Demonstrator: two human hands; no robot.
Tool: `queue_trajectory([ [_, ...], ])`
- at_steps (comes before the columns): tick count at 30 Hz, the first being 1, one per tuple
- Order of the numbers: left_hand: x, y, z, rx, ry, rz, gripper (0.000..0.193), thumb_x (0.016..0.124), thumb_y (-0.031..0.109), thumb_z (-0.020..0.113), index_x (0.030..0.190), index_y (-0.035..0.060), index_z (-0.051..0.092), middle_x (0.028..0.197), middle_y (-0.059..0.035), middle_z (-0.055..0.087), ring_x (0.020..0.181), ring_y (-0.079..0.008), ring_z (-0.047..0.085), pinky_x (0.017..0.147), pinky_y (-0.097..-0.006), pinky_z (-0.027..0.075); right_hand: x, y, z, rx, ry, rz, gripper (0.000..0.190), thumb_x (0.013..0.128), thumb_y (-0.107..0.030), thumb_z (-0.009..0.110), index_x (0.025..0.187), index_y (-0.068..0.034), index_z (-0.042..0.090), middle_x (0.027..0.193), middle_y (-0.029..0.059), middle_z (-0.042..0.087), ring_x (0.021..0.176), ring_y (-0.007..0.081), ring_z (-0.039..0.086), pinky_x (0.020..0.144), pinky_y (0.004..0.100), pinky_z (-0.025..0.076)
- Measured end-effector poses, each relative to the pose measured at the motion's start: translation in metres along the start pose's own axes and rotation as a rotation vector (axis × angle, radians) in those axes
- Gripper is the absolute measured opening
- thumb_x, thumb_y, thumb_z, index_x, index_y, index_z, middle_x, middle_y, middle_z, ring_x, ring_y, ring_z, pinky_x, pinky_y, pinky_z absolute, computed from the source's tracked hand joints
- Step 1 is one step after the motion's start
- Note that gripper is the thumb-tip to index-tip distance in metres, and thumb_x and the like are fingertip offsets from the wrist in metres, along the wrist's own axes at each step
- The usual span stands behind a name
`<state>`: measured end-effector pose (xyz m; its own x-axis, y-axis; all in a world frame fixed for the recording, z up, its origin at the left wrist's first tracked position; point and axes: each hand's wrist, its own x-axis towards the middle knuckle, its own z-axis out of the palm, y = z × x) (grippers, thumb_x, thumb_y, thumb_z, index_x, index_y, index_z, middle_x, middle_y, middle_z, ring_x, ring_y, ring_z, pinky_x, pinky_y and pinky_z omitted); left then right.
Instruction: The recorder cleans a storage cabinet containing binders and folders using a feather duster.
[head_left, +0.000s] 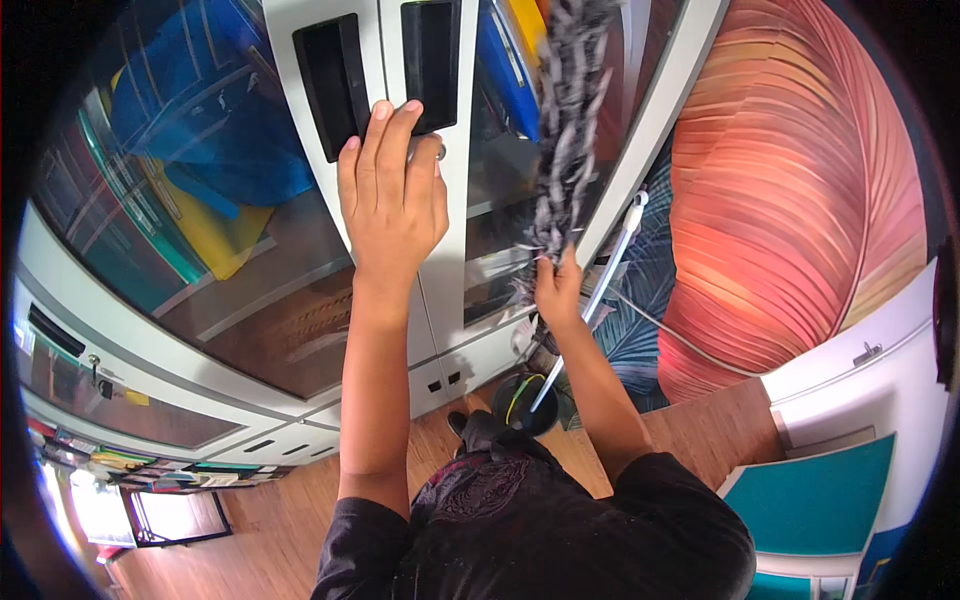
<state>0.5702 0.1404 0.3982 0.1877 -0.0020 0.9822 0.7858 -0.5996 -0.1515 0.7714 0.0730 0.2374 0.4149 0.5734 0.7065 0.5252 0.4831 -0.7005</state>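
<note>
My left hand (397, 199) lies against the white frame of a glass-fronted cabinet (442, 300), fingers slightly apart. Its fingertips touch the frame between two black recessed handles, the left handle (328, 82) and the right handle (431, 67). A round metal lock (441, 152) shows beside the index finger. In my right hand (559, 292) is the lower end of a fluffy black-and-grey duster (574, 112), its upper part blurred. The duster stands roughly upright before the right glass door, hiding part of it; I cannot tell whether it touches the glass.
A pale pole (607, 274) leans out of a dark bucket (551, 416) near my feet. A cable (675, 334) crosses the leaf-patterned wall (772, 187) at right. Blue and yellow folders (506, 60) sit behind glass. A teal panel (814, 495) is at lower right.
</note>
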Motion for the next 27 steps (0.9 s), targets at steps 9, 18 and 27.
queue_trajectory([
  [9, -0.012, -0.016, -0.020, -0.504, -0.063, -0.027, 0.020, 0.098, 0.021, 0.043, 0.108, 0.0083, 0.056, 0.135, -0.0136, 0.056, 0.137, -0.0332, 0.041, 0.114, -0.0489, 0.016, -0.165, 0.081, -0.044, -0.206, -0.516, 0.032, 0.024, 0.090, -0.017, 0.058, 0.110, -0.004, 0.059, 0.092, 0.0208, 0.064, 0.084, 0.0441, 0.062, 0.069, 0.0496, 0.049],
  [18, -0.001, 0.004, -0.009, -0.065, -0.239, 0.026, 0.021, 0.091, 0.013, 0.053, 0.104, 0.0180, 0.069, 0.134, 0.0005, 0.056, 0.145, -0.0252, 0.027, 0.115, -0.0452, 0.005, -0.299, 0.142, -0.167, -0.528, -0.845, 0.324, 0.034, 0.085, -0.018, 0.063, 0.114, -0.004, 0.053, 0.096, 0.0213, 0.064, 0.088, 0.0421, 0.062, 0.074, 0.0473, 0.050],
  [27, -0.001, 0.011, -0.003, -0.008, -0.145, 0.000, 0.026, 0.076, 0.008, 0.062, 0.096, 0.0233, 0.068, 0.130, 0.0047, 0.057, 0.141, -0.0247, 0.034, 0.115, -0.0471, 0.009, -0.194, 0.109, -0.138, -0.551, 0.133, 0.048, 0.041, 0.093, -0.020, 0.059, 0.115, 0.014, 0.051, 0.069, 0.0282, 0.060, 0.061, 0.0441, 0.061, 0.054, 0.0500, 0.044],
])
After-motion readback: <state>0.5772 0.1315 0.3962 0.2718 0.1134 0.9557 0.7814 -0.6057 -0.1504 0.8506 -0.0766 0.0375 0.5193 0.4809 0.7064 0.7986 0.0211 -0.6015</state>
